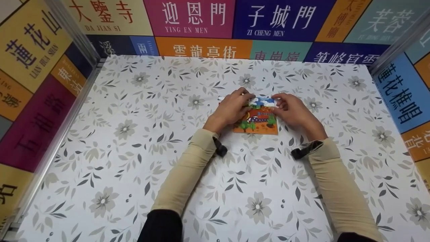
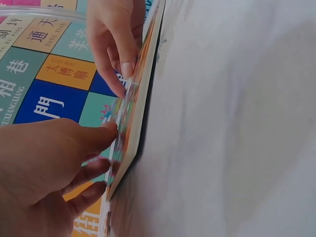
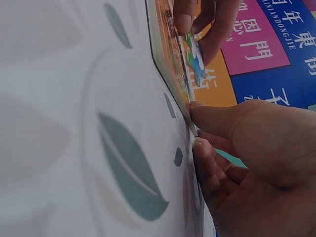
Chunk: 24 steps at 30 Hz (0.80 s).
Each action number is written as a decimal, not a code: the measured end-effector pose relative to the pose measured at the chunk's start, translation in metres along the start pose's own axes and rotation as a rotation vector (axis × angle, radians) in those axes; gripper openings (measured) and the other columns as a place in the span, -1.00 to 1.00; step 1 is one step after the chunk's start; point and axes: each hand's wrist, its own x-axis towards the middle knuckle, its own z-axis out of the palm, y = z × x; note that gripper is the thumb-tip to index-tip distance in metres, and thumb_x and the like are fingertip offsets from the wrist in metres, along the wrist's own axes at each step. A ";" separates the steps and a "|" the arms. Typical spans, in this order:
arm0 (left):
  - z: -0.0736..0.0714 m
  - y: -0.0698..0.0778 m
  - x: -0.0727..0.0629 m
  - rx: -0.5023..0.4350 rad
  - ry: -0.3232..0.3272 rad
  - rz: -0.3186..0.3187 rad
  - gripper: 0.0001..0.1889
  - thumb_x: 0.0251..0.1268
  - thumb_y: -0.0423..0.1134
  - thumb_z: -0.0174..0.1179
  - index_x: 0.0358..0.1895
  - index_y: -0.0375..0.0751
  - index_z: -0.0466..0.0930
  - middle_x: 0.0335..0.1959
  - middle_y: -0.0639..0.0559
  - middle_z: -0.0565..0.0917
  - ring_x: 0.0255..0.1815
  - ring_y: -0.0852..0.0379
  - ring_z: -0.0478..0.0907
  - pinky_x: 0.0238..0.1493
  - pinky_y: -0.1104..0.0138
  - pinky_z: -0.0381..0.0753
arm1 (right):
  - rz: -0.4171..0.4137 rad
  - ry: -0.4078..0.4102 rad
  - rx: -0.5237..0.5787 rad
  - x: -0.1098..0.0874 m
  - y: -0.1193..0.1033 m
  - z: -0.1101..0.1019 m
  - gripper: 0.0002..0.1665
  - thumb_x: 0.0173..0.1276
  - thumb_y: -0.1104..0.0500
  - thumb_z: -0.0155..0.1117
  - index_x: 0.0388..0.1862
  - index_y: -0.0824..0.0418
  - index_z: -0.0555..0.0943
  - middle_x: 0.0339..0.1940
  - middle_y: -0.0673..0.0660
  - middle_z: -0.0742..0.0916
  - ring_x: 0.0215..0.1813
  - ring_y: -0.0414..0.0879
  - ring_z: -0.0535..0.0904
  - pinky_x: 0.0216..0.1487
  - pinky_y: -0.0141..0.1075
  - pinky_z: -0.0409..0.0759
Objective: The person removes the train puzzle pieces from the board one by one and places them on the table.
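Note:
A small jigsaw puzzle [image 1: 257,126] lies flat on the table, its picture showing an orange landscape, green trees and blue sky. My left hand [image 1: 231,106] is over its upper left part. In the right wrist view, that hand [image 3: 210,22] pinches a blue, white and green jigsaw piece [image 3: 196,61], tilted just above the puzzle surface. At the upper right corner, my right hand [image 1: 292,109] grips the edge of the puzzle between thumb and index finger. The left wrist view shows the puzzle's thick pale side [image 2: 134,138] nearly edge-on. My left palm hides part of the picture.
A white cloth with grey flowers and leaves covers the table [image 1: 134,174]. Behind it and along both sides stand panels [image 1: 201,47] with coloured blocks and Chinese lettering. A thin pale edge [image 1: 221,98] shows left of my left hand; its kind cannot be told.

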 end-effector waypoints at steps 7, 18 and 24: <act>-0.006 -0.008 -0.006 -0.056 0.032 0.012 -0.51 0.67 -0.09 0.23 0.55 0.02 0.53 0.42 -0.01 0.55 0.44 0.05 0.53 0.52 0.11 0.52 | 0.001 -0.011 0.004 0.000 0.002 -0.001 -0.40 0.64 0.14 0.31 0.57 0.20 0.48 0.08 0.27 0.63 0.09 0.07 0.58 0.18 -0.07 0.53; -0.014 -0.021 -0.014 -0.120 0.098 0.013 -0.56 0.63 -0.15 0.28 0.47 -0.02 0.61 0.39 0.05 0.64 0.35 0.11 0.62 0.42 0.23 0.59 | -0.038 0.008 -0.017 0.000 0.003 0.000 -0.44 0.62 0.18 0.32 0.53 0.25 0.52 0.01 0.26 0.67 0.03 0.05 0.60 0.07 -0.27 0.51; -0.019 -0.029 -0.021 -0.193 0.155 -0.013 -0.57 0.60 -0.15 0.32 0.43 -0.02 0.63 0.39 0.06 0.66 0.27 0.12 0.67 0.34 0.26 0.63 | -0.022 -0.006 0.002 -0.001 0.000 0.000 -0.43 0.65 0.13 0.30 0.55 0.23 0.50 0.05 0.28 0.65 0.08 0.09 0.60 0.17 -0.07 0.54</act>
